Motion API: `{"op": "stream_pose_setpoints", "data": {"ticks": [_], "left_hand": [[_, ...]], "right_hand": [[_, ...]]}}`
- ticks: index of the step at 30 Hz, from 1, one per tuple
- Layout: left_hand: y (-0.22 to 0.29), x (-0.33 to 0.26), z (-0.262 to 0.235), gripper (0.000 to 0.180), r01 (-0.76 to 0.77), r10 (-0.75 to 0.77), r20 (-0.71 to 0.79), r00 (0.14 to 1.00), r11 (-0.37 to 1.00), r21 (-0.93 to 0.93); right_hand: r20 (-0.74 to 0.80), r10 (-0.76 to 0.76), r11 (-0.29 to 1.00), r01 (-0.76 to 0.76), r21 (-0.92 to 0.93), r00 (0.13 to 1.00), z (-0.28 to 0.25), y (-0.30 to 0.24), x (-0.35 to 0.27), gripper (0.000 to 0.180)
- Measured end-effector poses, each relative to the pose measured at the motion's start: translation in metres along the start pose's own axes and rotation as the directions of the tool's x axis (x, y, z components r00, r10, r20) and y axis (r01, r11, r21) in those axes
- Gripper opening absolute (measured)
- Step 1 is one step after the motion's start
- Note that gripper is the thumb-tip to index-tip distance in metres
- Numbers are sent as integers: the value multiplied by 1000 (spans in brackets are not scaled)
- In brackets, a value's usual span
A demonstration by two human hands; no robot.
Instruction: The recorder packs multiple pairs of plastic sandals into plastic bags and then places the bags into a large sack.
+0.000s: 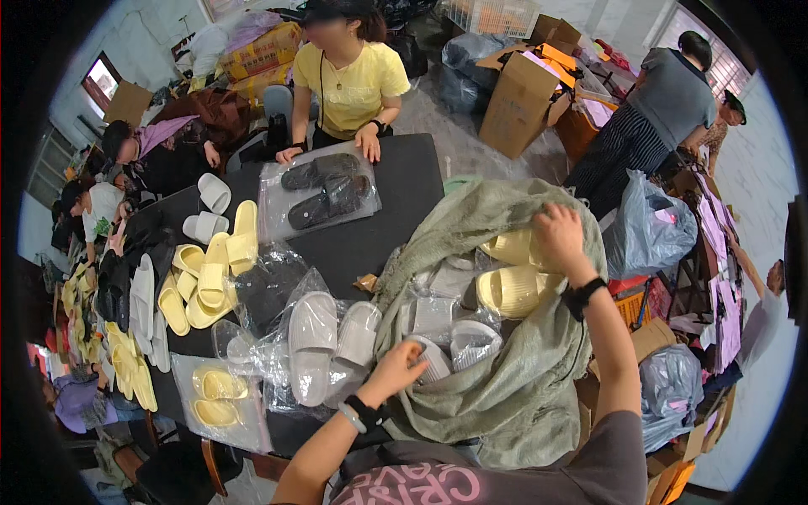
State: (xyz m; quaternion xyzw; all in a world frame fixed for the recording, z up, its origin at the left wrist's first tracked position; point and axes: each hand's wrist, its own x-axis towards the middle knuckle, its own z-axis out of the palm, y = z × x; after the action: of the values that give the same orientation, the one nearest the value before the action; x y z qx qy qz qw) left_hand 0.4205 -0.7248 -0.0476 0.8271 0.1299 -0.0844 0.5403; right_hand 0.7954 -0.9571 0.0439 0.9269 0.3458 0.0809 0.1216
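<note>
A grey-green woven sack [513, 404] lies with its mouth wide in front of me, holding bagged slippers. Inside are yellow slippers [509, 290] on the right and grey slippers [475, 343] to the left and nearer me. My right hand [562, 240] is over the yellow slippers at the sack's far right edge, its fingers bent and apart. My left hand [394, 373] reaches the sack's near left edge, fingers apart beside a grey slipper. Left of it, bagged light grey slippers [313, 345] lie on the black table [404, 177].
Loose yellow slippers [215, 278] and a bagged yellow pair [220, 396] lie to the left. Across the table a person in a yellow top [349, 84] touches a bagged black pair [324, 189]. Cardboard boxes [518, 109] and grey plastic bags [652, 223] stand on the right.
</note>
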Motion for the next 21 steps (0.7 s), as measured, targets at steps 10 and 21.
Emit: {"op": "stream_pose_setpoints", "data": {"ticks": [10, 21], "left_hand": [[36, 63, 45, 110, -15, -49, 154, 987, 921, 389], [-26, -30, 34, 84, 47, -57, -24, 998, 947, -319]], "right_hand": [[117, 94, 887, -137, 441, 989, -19, -71, -124, 86], [60, 608, 525, -457, 718, 792, 40, -132, -271, 105]]}}
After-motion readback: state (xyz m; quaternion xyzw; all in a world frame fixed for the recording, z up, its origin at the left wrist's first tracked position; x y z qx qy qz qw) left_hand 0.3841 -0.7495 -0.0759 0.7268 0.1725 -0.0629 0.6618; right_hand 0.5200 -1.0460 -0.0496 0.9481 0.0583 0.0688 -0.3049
